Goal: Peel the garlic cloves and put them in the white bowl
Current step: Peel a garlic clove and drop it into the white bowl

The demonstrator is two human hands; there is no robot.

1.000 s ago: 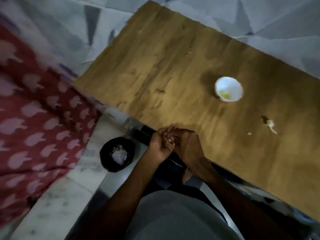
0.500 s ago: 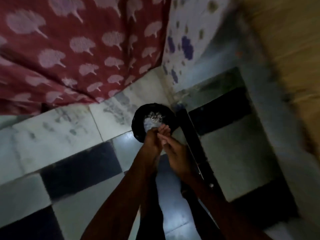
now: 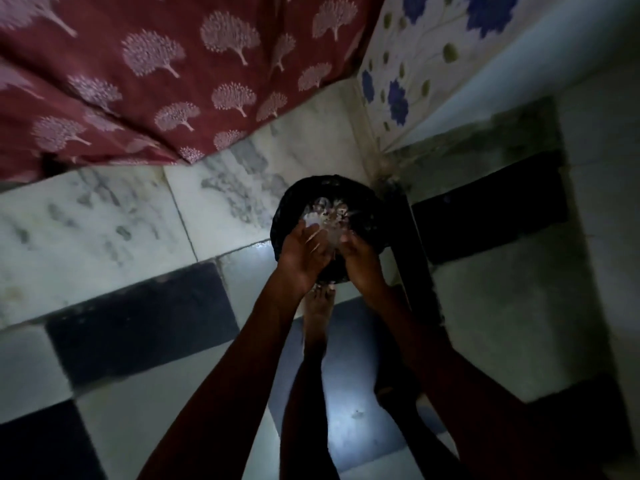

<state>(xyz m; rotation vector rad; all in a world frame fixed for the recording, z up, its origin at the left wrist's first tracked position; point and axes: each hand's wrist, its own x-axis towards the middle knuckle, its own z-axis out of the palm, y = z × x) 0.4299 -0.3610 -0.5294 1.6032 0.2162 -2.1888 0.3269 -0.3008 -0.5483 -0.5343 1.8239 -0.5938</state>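
No garlic clove can be made out; the white bowl is out of view. A clove, small and slick, would suit a fingertip pinch. Feather-light papery skins (image 3: 323, 211) lie in the black bin (image 3: 375, 216). The left hand (image 3: 304, 252) and right hand (image 3: 362, 259) hover above it; whether either holds anything cannot be told.

Dim room, black-and-white marble floor (image 3: 104, 216), red tree-print cloth (image 3: 145, 74)
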